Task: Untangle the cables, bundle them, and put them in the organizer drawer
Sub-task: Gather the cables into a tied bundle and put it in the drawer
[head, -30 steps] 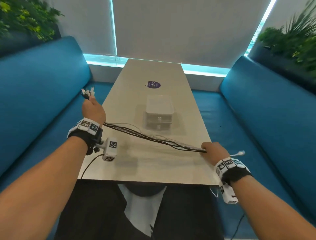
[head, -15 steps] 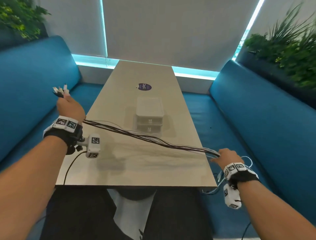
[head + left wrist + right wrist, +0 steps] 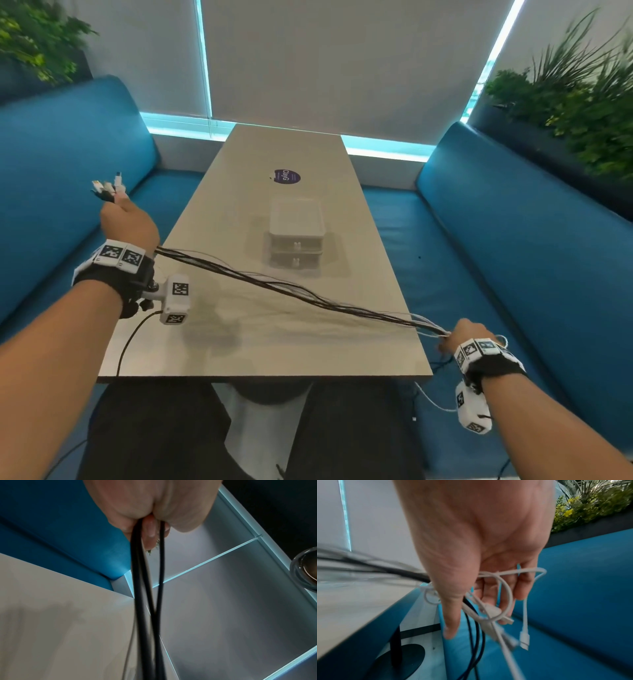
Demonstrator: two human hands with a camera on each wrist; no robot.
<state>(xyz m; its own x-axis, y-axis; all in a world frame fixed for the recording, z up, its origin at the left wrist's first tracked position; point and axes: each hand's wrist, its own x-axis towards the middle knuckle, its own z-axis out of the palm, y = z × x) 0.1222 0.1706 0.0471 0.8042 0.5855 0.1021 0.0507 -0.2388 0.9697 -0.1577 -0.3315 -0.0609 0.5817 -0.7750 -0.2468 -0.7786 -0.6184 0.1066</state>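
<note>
- While the person sits at the near end of the long pale grey tabletop (image 3: 239, 342), a bunch of thin black and white cables (image 3: 291, 286) stretches taut in the air above it, running from the left hand (image 3: 128, 222) across to the right hand (image 3: 469, 337).
- Left hand: raised beyond the tabletop's left edge, over the blue upholstered bench (image 3: 68, 171); its fingers are curled tight round the bunch, and in the left wrist view black strands (image 3: 147, 588) come out of the closed fist (image 3: 150, 504).
- Short plug ends, white and black (image 3: 109, 186), stick out past the far side of that fist.
- Right hand: just off the near right corner of the tabletop, fingers (image 3: 452, 615) loosely curled round the other end of the bunch; white leads with plugs (image 3: 524, 639) and dark leads (image 3: 476, 635) loop through them and hang down beside the tabletop edge.
- A small white plastic two-drawer organizer (image 3: 296, 233) stands on the middle of the tabletop, beyond the stretched cables and not touching them; both drawers look closed.
- A round purple sticker (image 3: 287, 176) lies farther back on the tabletop.
- Green plants (image 3: 582, 102) stand behind the right bench back.
</note>
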